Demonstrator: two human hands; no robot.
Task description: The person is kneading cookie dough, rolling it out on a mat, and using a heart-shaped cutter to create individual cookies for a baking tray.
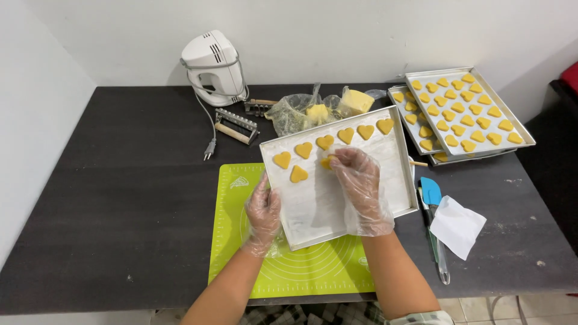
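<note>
Two gloved hands at work over a dark table, wide and black, running from the near edge to the white far wall. On its near middle, a lime-green baking mat with printed circles, partly covered by a metal baking tray set at a slight tilt. Far right, stacked trays filled with rows of yellow heart shapes. Far left of centre, a white hand mixer standing against the wall, its cord trailing toward the near side. Just right of the mixer, crumpled clear plastic bags with lumps of yellow dough. Near right, a white paper sheet beside a blue-headed spatula. Between mixer and tray, a small metal cutter with a wooden handle.

Left hand, in a thin clear glove, fingers spread and resting on the tray's left rim, clamped on nothing. Right hand, likewise gloved, fingertips pinched together on a yellow dough heart just above the tray's lining, second row, right of another heart. Along the tray's far edge, a row of six hearts, spaced apart.
</note>
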